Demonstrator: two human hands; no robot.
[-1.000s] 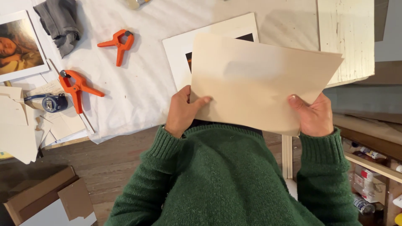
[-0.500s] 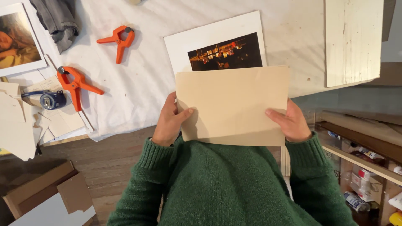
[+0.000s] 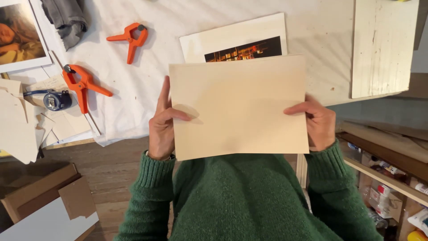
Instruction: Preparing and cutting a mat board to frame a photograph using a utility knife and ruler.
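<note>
In the head view, the cream board (image 3: 238, 107) now hangs flatter and more level than one second ago, when it was tilted with one corner up to the right. Less of the night photo print (image 3: 243, 42) shows above it than half a second ago, so the board seems nearly squared over the print. Its long axis runs left to right, its face toward the camera. The left hand (image 3: 161, 129) and the right hand (image 3: 318, 122) each pinch a side edge, fingers closed on the board, above the white table cloth (image 3: 147, 85), near the chest.
</note>
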